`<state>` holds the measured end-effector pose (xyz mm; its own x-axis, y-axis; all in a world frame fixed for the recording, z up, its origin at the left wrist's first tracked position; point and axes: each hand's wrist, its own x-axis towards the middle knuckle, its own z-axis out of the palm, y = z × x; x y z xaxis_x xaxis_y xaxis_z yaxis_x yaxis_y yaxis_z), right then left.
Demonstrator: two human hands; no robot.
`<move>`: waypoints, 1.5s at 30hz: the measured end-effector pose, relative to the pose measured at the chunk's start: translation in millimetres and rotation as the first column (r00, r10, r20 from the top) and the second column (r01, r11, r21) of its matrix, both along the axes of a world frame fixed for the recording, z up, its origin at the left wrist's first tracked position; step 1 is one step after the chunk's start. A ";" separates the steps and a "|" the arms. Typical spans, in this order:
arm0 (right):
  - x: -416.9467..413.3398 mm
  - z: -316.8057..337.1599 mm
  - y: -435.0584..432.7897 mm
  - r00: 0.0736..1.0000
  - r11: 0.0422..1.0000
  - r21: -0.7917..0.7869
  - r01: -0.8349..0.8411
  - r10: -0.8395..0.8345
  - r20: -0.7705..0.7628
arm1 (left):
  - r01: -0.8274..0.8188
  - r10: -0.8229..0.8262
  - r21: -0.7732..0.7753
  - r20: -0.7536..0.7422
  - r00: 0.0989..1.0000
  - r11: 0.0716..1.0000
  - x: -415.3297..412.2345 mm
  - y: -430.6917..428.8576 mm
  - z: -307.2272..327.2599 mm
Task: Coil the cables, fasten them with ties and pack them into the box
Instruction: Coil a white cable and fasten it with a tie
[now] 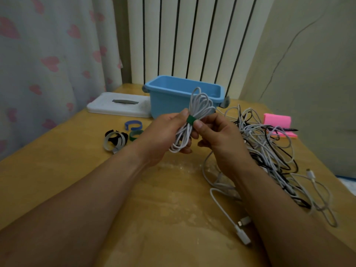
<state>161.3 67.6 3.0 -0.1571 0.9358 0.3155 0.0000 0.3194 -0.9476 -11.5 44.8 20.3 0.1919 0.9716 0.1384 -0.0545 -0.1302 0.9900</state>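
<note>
Left hand (163,135) curls round the white coil (200,103) in front of the blue box (167,101); right hand (217,135) pinches its green tie (190,119); let go too soon, I'd say, and the loops could spring apart.

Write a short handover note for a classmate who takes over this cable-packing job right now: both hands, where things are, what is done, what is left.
Left hand holds the coiled white cable; right hand pinches it beside the green tie wrapped round its middle.
Blue box stands open behind, its white lid to its left; no cable shows inside.
Spare ties lie left of the hands; tangled cables lie right.
Done: one coil tied. Left: pack it, then coil, tie and pack the rest.
</note>
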 end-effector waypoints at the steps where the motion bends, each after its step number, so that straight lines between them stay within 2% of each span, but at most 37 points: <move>1: 0.4 0.0 -0.2 1.000 1.000 0.022 0.012 -0.012 0.005 | 0.008 -0.008 -0.009 -0.003 1.000 1.000 0.7 -1.0 0.6; 5: 0.4 -1.0 -0.2 0.998 0.995 0.080 0.061 -0.064 0.024 | -0.005 0.011 0.055 -0.106 0.994 0.998 5.8 -0.3 -2.5; 7: -0.4 -0.9 0.5 0.999 0.996 0.075 0.047 -0.049 0.023 | -0.034 0.035 0.042 -0.027 0.999 0.999 5.7 2.2 -4.1; 10: -0.4 0.4 1.3 0.999 0.999 0.037 -0.033 0.033 0.009 | -0.031 0.031 -0.005 0.058 0.998 1.000 2.7 3.2 -1.9; 14: 2.2 -1.0 2.6 0.976 0.973 -0.092 -0.212 0.207 -0.061 | -0.019 0.020 0.018 -0.031 0.999 1.000 -1.1 1.5 -2.7; 17: 2.7 -0.7 2.9 0.958 0.954 -0.102 -0.283 0.274 -0.090 | 0.024 -0.023 0.020 -0.063 0.998 1.000 -2.2 0.2 -0.6; 22: 3.0 -0.7 2.5 0.991 0.991 -0.037 -0.128 0.126 -0.045 | -0.097 0.112 0.068 -0.281 0.953 0.993 4.8 -3.7 1.8; 25: -0.5 0.3 -0.8 0.999 0.999 0.022 -0.029 0.028 0.025 | -0.252 0.337 0.264 -0.357 0.871 0.931 8.9 -1.5 -3.6; 27: -3.3 -1.0 -1.0 0.998 0.997 0.070 0.028 -0.032 0.048 | -0.293 0.404 0.323 -0.362 0.840 0.900 12.5 -1.8 -5.4; 30: -4.4 -0.7 -0.7 0.995 0.992 0.099 0.082 -0.088 0.055 | -0.217 0.268 0.197 -0.287 0.920 0.956 20.3 -5.3 -7.4; 33: -1.6 2.4 0.5 0.999 0.999 0.039 0.031 -0.032 0.026 | -0.159 0.166 0.081 -0.101 0.981 0.984 20.3 -2.3 -8.0; 35: 0.6 2.2 1.9 0.999 0.999 -0.004 -0.037 0.037 -0.023 | -0.093 0.091 0.026 0.061 0.994 0.995 16.1 0.5 -7.1; 38: 0.3 1.4 3.1 0.991 0.995 -0.038 -0.092 0.088 -0.098 | 0.004 0.000 -0.023 0.164 0.987 1.000 11.2 1.0 -5.9; 41: -1.6 3.1 1.1 0.977 0.982 -0.113 -0.154 0.134 -0.166 | 0.072 -0.062 -0.058 0.156 0.986 0.996 8.3 -1.5 -4.4; 45: -3.7 3.6 -1.0 0.982 0.982 -0.142 -0.128 0.106 -0.153 | -0.024 0.024 -0.002 -0.038 0.999 1.000 8.6 -2.6 -3.7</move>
